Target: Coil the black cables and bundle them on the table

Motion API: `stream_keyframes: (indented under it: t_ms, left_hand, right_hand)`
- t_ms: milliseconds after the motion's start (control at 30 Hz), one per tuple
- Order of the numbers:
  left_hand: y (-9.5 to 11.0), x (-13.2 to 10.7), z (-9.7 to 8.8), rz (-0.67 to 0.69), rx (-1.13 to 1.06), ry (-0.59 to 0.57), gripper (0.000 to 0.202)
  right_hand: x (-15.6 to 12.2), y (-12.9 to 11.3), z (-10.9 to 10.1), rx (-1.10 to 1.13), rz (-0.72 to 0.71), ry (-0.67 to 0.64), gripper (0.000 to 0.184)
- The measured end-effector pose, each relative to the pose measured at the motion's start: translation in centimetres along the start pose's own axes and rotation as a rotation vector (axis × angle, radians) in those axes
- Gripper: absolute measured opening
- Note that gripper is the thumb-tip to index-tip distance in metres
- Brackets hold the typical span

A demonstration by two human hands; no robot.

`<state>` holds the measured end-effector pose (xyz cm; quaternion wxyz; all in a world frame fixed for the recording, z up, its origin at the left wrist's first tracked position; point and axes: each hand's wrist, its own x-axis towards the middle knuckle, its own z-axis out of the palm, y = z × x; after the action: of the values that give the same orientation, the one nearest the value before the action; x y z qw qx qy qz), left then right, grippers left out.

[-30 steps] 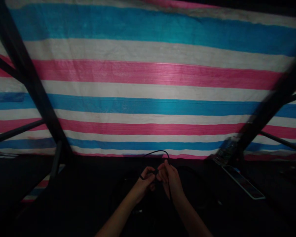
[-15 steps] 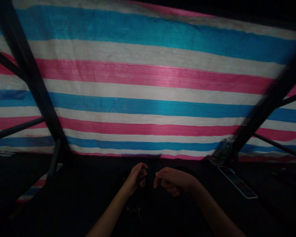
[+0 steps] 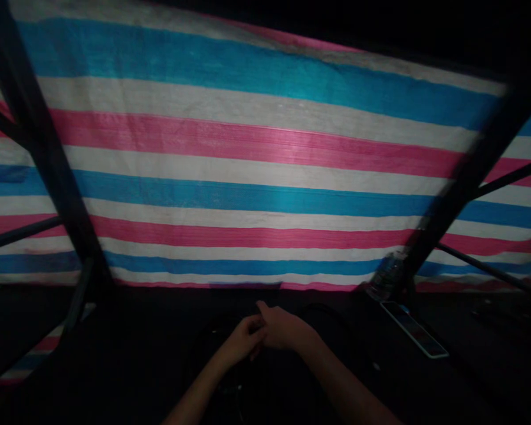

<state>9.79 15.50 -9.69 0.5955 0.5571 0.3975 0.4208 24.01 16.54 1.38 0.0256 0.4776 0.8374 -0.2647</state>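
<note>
Black cable (image 3: 322,306), thin, loosely curved, barely distinct from the dark surface (image 3: 150,354), lies at lower centre of frame, just right of the hands. Left hand (image 3: 242,340) and right hand (image 3: 284,327) overlap in view, fingers bent; cannot tell whether they grip anything

Striped sheeting (image 3: 248,159) hangs across twelve o'clock! Over at four o'clock, here's a pale-edged phone (image 3: 413,329), and just beyond it a clear bottle (image 3: 386,276) beside a dark post (image 3: 471,171).
</note>
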Motion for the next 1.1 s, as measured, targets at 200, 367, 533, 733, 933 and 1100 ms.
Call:
stream_keyframes:
  t_ms: [200, 367, 533, 733, 933, 1100]
  left_hand:
    - [0.0, 0.1, 0.5, 0.022, -0.011, 0.049, 0.025]
    - [0.7, 0.0, 0.7, 0.017, -0.100, 0.044, 0.015]
    - [1.4, 0.0, -0.2, 0.020, -0.121, 0.024, 0.034]
    - [0.7, 0.9, -2.5, 0.056, -0.199, 0.279, 0.053]
    - [1.0, 1.2, -3.1, 0.099, -0.224, 0.407, 0.052]
    - [2.1, 0.9, -4.0, 0.148, -0.307, 0.468, 0.053]
  right_hand:
    - [0.7, 0.1, 1.4, -0.042, -0.008, -0.020, 0.075]
    - [1.5, 0.7, 1.8, -0.012, -0.038, -0.028, 0.093]
    - [1.5, 2.1, 2.1, 0.343, -0.127, -0.003, 0.098]
    - [-0.7, 4.8, 2.8, 0.801, -0.045, -0.031, 0.040]
    - [-3.3, 6.2, 0.3, 0.811, -0.068, 0.185, 0.043]
    - [-4.3, 7.9, -1.7, 0.723, -0.022, 0.288, 0.050]
